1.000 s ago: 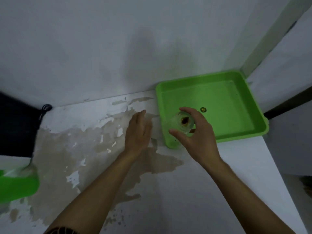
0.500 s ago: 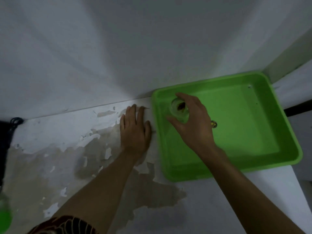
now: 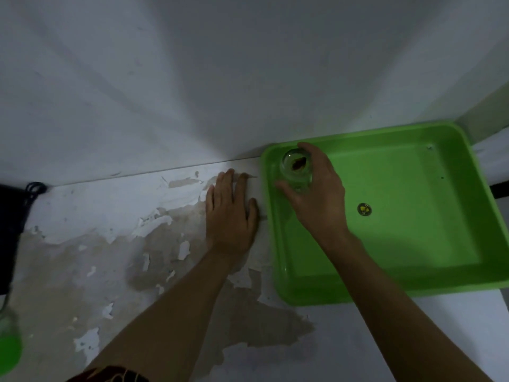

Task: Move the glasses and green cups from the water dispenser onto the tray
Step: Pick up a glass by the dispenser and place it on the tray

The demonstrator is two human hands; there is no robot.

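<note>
Head view: the right hand (image 3: 319, 194) reaches into the green tray (image 3: 413, 290) and curls around a clear glass (image 3: 297, 169), thumb on the near left side and fingers wrapped over the far right side, so the glass sits at the fingertip end of the hand, ahead of the palm. The glass stands upright with its mouth facing the camera, in the tray's far left corner, close to the left and back walls; whether its base touches the tray floor cannot be told. A dark brownish mark shows through the mouth of the glass. A small round dark sticker (image 3: 364, 209) lies on the tray floor just right of the right hand, apart from the glass. The left hand (image 3: 230, 213) lies flat and open, palm down, on the desk (image 3: 110, 205), holding nothing, with its thumb just beside the tray's left rim. The desk surface is white with large peeled, brownish patches. The tray rests on the desk against the white wall (image 3: 192, 78). At the lower left edge of the view a blurred green object (image 3: 8, 351) is partly visible, well apart from both hands.
</note>
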